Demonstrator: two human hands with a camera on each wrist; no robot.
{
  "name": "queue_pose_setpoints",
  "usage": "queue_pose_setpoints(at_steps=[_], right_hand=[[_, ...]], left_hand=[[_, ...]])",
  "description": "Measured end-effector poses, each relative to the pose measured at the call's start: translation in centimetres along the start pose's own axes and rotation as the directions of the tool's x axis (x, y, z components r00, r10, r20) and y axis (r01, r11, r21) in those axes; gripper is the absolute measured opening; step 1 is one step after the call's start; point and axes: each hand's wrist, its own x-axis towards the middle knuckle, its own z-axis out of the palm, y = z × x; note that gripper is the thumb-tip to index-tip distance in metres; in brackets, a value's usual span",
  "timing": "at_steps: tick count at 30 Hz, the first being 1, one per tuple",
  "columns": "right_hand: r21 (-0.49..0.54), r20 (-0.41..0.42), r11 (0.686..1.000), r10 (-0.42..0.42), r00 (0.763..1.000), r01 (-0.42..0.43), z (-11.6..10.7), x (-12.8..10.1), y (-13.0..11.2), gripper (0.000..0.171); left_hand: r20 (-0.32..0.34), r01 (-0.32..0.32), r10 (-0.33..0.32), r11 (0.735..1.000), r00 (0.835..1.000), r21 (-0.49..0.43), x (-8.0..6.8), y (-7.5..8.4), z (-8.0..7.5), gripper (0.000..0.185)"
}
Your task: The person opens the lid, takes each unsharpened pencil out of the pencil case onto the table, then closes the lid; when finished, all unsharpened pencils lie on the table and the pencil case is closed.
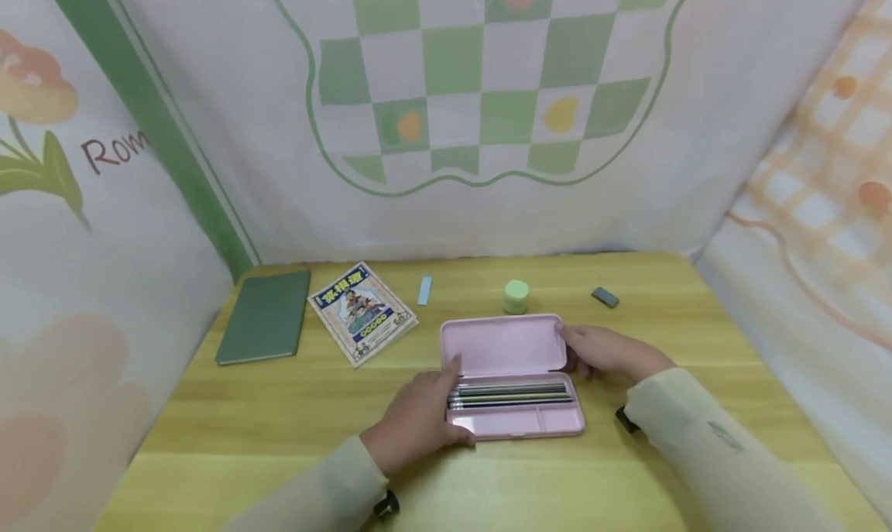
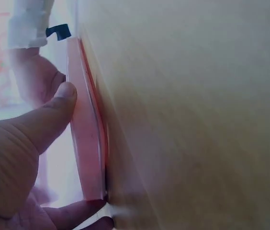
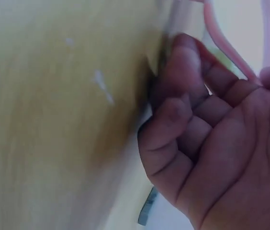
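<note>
The pink case [image 1: 512, 377] lay open mid-table [image 1: 627, 478], lid [image 1: 503, 344] tipped back, pencils [image 1: 512, 395] lined up in the tray. The left hand [image 1: 418, 420] clamped the tray's left end, thumb [image 2: 53, 112] on the upper edge and fingers curled beneath, probably to stop the base sliding. The right hand [image 1: 606, 351] pinched the lid's right edge between thumb and curled fingers [image 3: 183, 115], and that hold looked like what kept the lid propped. Behind the case stood a green cup [image 1: 516, 296], with a grey eraser [image 1: 605, 296] to its right. A blue strip [image 1: 424, 290], a booklet [image 1: 362, 313] and a green notebook [image 1: 265, 317] sat well apart, far left.
</note>
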Motion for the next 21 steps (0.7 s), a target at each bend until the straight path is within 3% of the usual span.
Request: queue_pose_setpoints(at_steps=[4, 10, 16, 18, 21], right_hand=[[-0.04, -0.029, 0.999, 0.017, 0.999, -0.018, 0.3, 0.8, 0.2, 0.053], [-0.089, -0.045, 0.996, 0.004, 0.999, -0.008, 0.6, 1.1, 0.7, 0.052], [-0.145, -0.089, 0.989, -0.002, 0.996, -0.011, 0.9, -0.4, 0.4, 0.058], [-0.193, -0.174, 0.981, -0.054, 0.983, 0.02, 1.1, -1.0, 0.0, 0.051], [-0.23, -0.328, 0.969, -0.165, 0.93, 0.091, 1.6, -1.9, -0.8, 0.033]], left_hand=[[0.035, -0.012, 0.014, 0.999, 0.999, -0.047, 0.5, -1.0, 0.2, 0.11], [0.024, 0.002, 0.004, 0.971, 1.0, -0.239, 0.9, -2.0, 1.2, 0.107], [0.044, 0.03, -0.017, 0.953, 0.999, -0.302, 1.0, -1.8, 1.3, 0.107], [0.053, 0.039, -0.024, 0.952, 0.998, -0.304, 1.0, -1.7, 1.1, 0.107], [0.062, 0.046, -0.029, 0.951, 0.998, -0.304, 1.1, -1.8, 0.6, 0.107]])
